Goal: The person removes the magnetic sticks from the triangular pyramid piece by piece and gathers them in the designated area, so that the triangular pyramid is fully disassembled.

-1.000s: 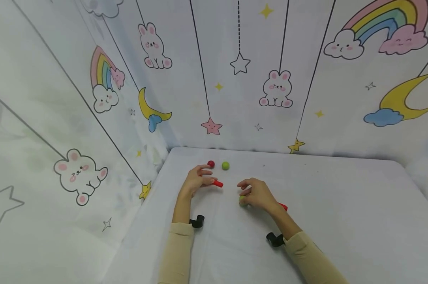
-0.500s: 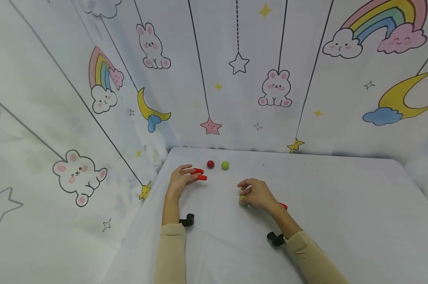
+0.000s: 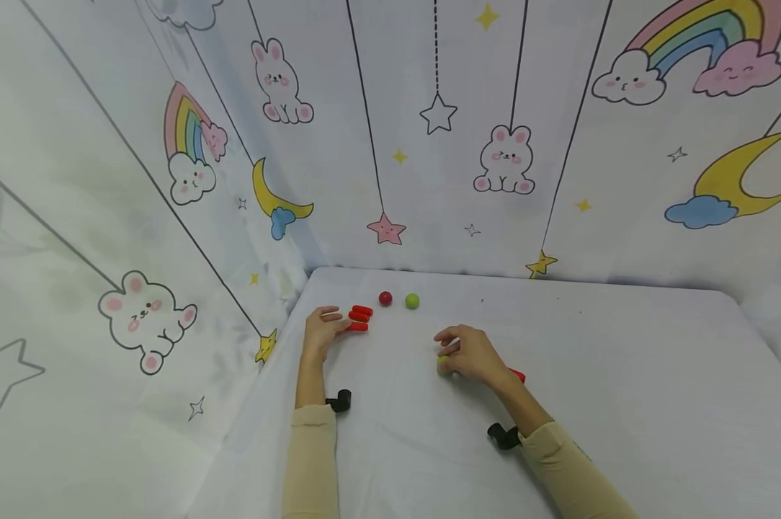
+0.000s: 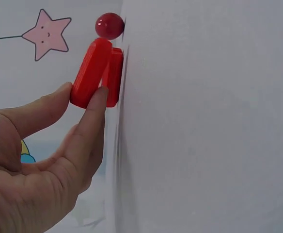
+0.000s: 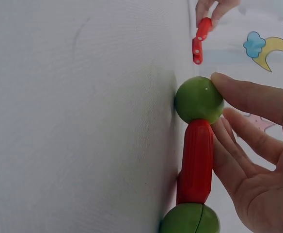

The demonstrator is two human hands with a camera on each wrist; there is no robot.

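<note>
My left hand pinches a red rod between thumb and fingers, at the table's left. Two more red rods lie just beyond it, side by side. On the right, my right hand holds a green ball, its thumb on the ball's edge. That ball joins one end of a ribbed red rod, and a second green ball sits at the rod's other end. In the head view this hand hides most of that piece; a red end shows behind the wrist.
Near the back of the white table rest a loose red ball and a loose green ball. A white cloth with printed bunnies and stars hangs behind and at the left. Each wrist wears a black camera.
My left hand has moved left with the red rod and drawn back slightly, uncovering two rods beside it. The right hand stays in place on the green ball.
</note>
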